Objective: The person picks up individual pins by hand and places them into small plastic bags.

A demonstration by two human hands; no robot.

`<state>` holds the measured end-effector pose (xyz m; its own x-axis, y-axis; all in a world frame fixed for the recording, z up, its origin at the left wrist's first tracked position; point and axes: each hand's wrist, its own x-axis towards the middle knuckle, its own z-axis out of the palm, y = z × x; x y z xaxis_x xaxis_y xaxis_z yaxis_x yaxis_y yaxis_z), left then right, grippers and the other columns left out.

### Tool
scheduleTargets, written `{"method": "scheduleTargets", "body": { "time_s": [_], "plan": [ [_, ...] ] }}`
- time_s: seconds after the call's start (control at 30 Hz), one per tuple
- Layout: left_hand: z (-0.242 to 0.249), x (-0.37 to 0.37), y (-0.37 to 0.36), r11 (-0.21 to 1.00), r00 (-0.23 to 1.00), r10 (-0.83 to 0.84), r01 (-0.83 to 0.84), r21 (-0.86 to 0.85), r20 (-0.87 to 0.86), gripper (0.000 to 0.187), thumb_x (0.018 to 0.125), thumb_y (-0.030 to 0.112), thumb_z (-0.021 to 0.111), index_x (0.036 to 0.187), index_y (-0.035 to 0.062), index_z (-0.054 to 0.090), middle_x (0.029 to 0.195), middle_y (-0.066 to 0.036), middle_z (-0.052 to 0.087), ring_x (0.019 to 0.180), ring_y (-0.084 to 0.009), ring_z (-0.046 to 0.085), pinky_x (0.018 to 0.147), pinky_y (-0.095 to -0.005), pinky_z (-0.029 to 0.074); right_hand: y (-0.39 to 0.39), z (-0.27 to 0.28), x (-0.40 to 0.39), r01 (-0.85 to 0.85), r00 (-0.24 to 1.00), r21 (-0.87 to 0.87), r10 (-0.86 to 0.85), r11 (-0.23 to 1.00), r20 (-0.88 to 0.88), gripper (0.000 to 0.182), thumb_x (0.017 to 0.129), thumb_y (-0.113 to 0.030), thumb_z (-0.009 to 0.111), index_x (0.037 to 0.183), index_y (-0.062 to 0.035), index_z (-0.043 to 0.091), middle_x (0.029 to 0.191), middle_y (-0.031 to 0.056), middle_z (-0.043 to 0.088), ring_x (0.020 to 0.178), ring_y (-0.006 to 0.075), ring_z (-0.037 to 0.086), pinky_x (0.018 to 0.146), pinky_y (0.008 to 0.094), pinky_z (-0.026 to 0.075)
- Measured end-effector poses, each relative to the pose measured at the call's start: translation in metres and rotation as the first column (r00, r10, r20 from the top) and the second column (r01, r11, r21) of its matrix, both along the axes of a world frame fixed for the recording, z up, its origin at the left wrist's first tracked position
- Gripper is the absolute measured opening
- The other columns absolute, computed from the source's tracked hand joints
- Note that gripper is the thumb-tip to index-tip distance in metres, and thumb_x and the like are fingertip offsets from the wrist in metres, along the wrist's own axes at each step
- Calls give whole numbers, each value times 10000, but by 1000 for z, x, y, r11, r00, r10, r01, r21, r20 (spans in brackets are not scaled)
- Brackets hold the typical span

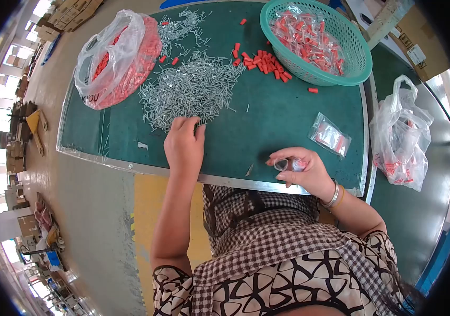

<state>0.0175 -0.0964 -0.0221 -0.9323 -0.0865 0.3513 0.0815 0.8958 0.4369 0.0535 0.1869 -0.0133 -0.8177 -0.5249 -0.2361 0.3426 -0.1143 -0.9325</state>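
My left hand [185,141] reaches to the near edge of a large pile of small silver screws [190,87]. Its fingers and thumb are curled together over a few screws, with the tips partly hidden. In my right hand [305,169], near the table's front edge, is a small clear plastic bag [299,164], its round mouth held apart between fingers and thumb. Something reddish shows through the bag, too small to make out. A filled clear packet [330,136] with red pieces inside lies on the green table beyond my right hand.
Loose red plastic plugs [267,64] lie beside a green basket [359,71] of filled packets. A clear bag of red plugs [124,63] stands at the back left. Another plastic bag [403,137] sits right of the table. A metal strip [246,183] edges the tabletop.
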Motion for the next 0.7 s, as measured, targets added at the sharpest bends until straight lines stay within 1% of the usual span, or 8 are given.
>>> {"method": "scheduleTargets", "body": {
  "time_s": [0.1, 0.13, 0.23, 0.33, 0.43, 0.53, 0.63, 0.7],
  "plan": [
    [-2, -11, 7, 991, 997, 6, 4, -132, 75, 211, 792, 101, 708, 987, 35, 656, 876, -111, 627, 761, -305, 620, 668, -389, 496, 3, -5, 5, 15, 1000, -20, -15, 1000, 1, 397, 779, 44, 724, 1160, 17, 612, 1099, 144, 657, 769, 86, 633, 587, 204, 565],
    [-2, -13, 8, 984, 995, 0, 17, -175, 97, 215, 794, 93, 694, 996, 36, 648, 890, -117, 633, 776, -318, 623, 683, -409, 494, 4, -7, 6, 11, 1000, -32, -11, 999, -2, 400, 782, 38, 728, 1163, 19, 611, 1093, 140, 656, 780, 90, 633, 591, 207, 566],
    [-5, -19, 8, 966, 997, -20, 38, -255, 73, 193, 795, 83, 682, 980, 36, 648, 894, -123, 634, 776, -324, 620, 683, -413, 495, 6, -8, 5, 1, 1000, -59, -1, 998, 8, 403, 785, 37, 726, 1170, 21, 607, 1090, 140, 653, 789, 98, 633, 597, 213, 568],
    [-5, -25, 3, 950, 992, -51, 83, -300, 113, 147, 801, 71, 662, 943, 35, 657, 880, -128, 641, 765, -328, 623, 671, -409, 501, 7, -9, 3, -9, 1000, -81, 11, 997, 27, 401, 789, 40, 719, 1173, 27, 604, 1092, 145, 648, 795, 104, 633, 606, 223, 571],
    [-2, -29, -6, 964, 987, -146, 157, -215, 66, 91, 794, 50, 663, 882, 24, 659, 830, -123, 643, 716, -309, 623, 638, -383, 505, 10, -14, 2, -33, 998, -113, 38, 993, 40, 400, 797, 43, 710, 1181, 28, 597, 1097, 152, 644, 797, 111, 635, 614, 230, 573],
    [-4, -26, -10, 998, 998, -57, 57, -9, 16, 55, 792, 26, 656, 845, 19, 649, 783, -115, 625, 678, -284, 620, 619, -375, 506, 12, -11, 0, -47, 997, -108, 53, 993, 54, 400, 804, 45, 703, 1188, 27, 591, 1100, 155, 641, 795, 117, 638, 615, 231, 572],
    [-9, -23, -11, 994, 1000, -8, 7, 111, 8, 100, 771, 7, 663, 871, 13, 664, 776, -103, 634, 632, -223, 618, 591, -325, 500, 12, -13, 0, -49, 997, -126, 57, 991, 59, 402, 809, 47, 699, 1194, 29, 585, 1102, 153, 641, 788, 119, 640, 614, 230, 571],
    [-11, -20, -11, 968, 998, 25, -37, 248, 49, 94, 786, 9, 661, 879, 7, 668, 773, -78, 644, 618, -169, 611, 574, -289, 491, 12, -15, 2, -43, 997, -133, 52, 990, 64, 401, 809, 49, 698, 1193, 30, 584, 1101, 150, 641, 786, 117, 640, 613, 230, 570]
  ]
}}
